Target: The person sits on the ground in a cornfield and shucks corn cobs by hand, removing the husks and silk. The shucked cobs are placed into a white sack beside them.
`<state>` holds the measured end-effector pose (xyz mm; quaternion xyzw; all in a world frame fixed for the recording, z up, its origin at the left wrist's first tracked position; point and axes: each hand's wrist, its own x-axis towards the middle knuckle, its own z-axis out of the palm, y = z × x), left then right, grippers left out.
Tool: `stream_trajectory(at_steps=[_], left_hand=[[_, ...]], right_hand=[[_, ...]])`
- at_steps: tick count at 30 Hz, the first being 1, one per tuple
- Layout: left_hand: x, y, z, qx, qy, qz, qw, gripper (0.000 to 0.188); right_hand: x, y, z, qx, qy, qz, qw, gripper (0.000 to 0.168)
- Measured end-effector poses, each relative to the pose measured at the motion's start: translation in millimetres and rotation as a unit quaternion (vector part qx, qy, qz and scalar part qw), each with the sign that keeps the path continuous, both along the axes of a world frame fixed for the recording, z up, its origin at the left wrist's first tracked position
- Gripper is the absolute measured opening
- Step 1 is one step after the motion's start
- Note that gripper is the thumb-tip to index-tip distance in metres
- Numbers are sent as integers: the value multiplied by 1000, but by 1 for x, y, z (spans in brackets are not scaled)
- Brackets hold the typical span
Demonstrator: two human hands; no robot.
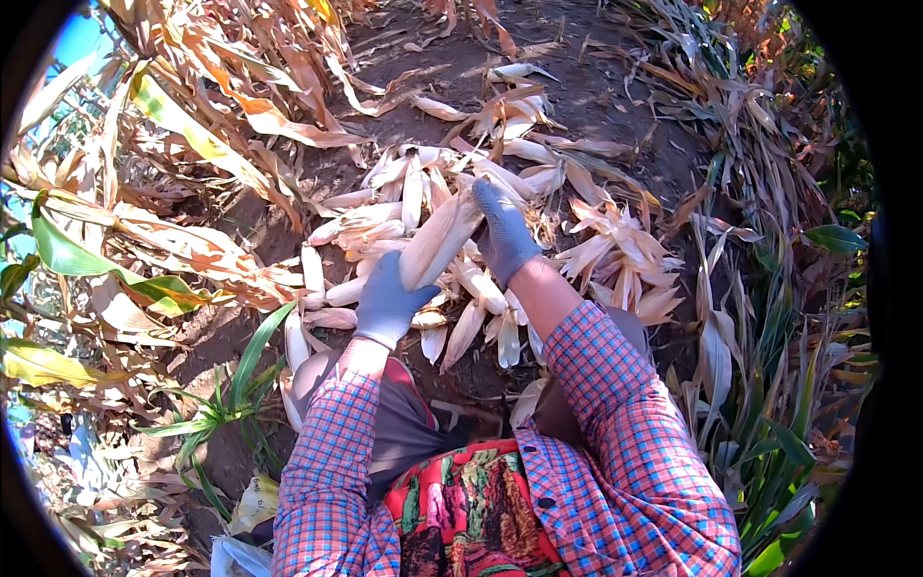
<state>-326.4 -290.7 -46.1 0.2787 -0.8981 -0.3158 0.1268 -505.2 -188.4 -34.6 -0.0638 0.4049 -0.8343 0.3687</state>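
My left hand (391,301), in a grey work glove, grips the lower end of a corn ear in its pale dry husk (441,234). The ear is held slanted over the pile. At its upper end my right hand (502,229), gloved alike, holds the husk tip; its fingertips are partly hidden. Beneath and beyond both hands lies a heap of corn ears in dry husks (368,220). Just right of my right forearm is a bunch of loose peeled husks (627,252).
Dry corn stalks and leaves (245,108) line the left. Greener stalks and weeds (779,433) stand at the right. A green grassy plant (223,411) grows beside my left sleeve, near a yellowish printed bag (256,503). More husks (515,119) lie on dark soil (570,36) farther off.
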Motion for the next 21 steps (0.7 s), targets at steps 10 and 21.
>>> stream_trajectory(at_steps=[10, 21], left_hand=[[-18, 39, -4, -2, -16, -19, 1000, 87], [-26, 55, 4, 141, -19, -11, 990, 93]], right_hand=[[-5, -20, -8, 38, -22, -103, 994, 35], [4, -27, -2, -20, -1, -119, 993, 23]])
